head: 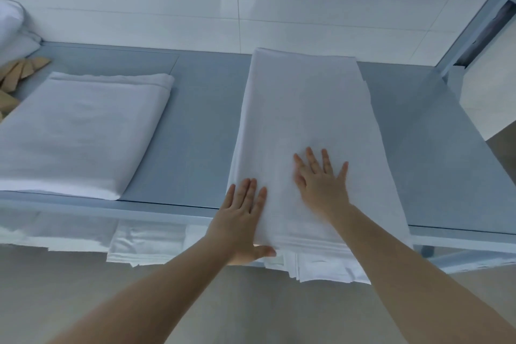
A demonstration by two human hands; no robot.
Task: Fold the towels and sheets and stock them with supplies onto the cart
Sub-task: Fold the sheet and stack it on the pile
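White folded sheet [304, 131] lay lengthwise on the grey-blue surface [195, 126], its near end overhanging the front edge. The left hand [240, 220] lay against the sheet's near left edge, fingers straight, thumb tucked under the overhang. The right hand [321, 179] pressed flat on top, fingers spread, gripping nothing. Further left lay a second folded sheet [81, 131], with wooden pieces [19, 72] and a white bundle [11, 25] beyond it.
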